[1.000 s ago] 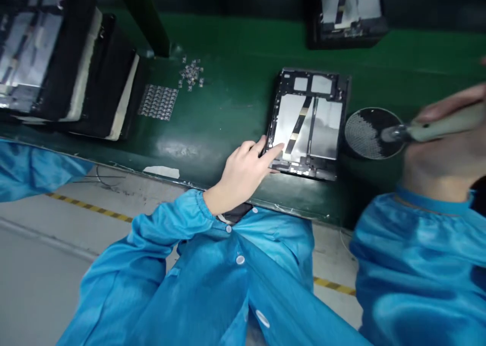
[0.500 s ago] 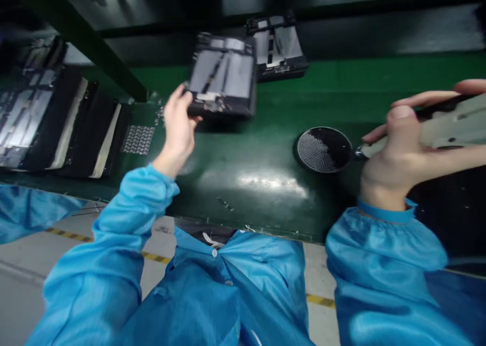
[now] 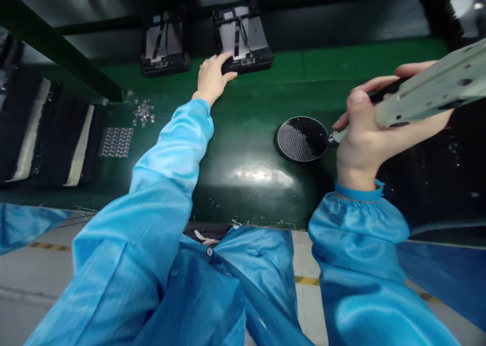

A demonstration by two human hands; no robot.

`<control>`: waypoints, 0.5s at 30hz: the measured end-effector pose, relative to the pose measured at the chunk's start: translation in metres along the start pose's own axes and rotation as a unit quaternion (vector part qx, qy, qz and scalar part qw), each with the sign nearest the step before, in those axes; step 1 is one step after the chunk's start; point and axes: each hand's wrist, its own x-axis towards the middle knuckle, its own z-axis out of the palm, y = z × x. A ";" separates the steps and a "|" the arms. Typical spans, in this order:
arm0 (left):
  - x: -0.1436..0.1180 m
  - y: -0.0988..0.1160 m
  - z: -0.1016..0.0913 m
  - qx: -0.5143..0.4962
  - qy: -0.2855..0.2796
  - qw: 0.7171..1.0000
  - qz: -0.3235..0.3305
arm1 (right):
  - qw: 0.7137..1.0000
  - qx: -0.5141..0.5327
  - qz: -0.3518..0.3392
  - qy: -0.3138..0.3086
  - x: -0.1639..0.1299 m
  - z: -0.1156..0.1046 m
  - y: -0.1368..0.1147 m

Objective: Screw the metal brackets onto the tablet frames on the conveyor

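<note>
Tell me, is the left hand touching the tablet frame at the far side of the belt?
Touching. The head view shows the left hand with fingers on the near edge of the tablet frame.

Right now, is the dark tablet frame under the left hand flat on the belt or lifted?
Flat: dark tablet frame lies on the green belt, left hand touching its edge.

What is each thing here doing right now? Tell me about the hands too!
Left hand: stretched far out, fingers on the near edge of a tablet.
Opened tablet: lying flat on the green belt, insides facing up.
Second opened tablet: flat beside it, untouched.
Right hand: gripping the electric screwdriver.
Round screw tray: flat on the belt, screwdriver tip at its edge.
</note>
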 end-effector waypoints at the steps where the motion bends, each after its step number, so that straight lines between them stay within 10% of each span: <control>1: -0.001 0.010 0.004 0.016 -0.005 0.999 -0.029 | 1.000 -0.006 0.018 0.006 -0.001 0.002 0.000; 6: -0.044 0.045 -0.044 0.078 -0.063 0.992 -0.072 | 0.997 -0.017 0.077 -0.023 -0.008 0.017 -0.018; 11: -0.212 0.039 -0.094 0.054 -0.104 0.985 0.126 | 0.983 -0.066 0.163 -0.047 -0.011 0.020 -0.031; 15: -0.330 0.038 -0.109 0.108 -0.154 0.977 0.100 | 0.973 -0.108 0.190 -0.071 -0.008 0.014 -0.022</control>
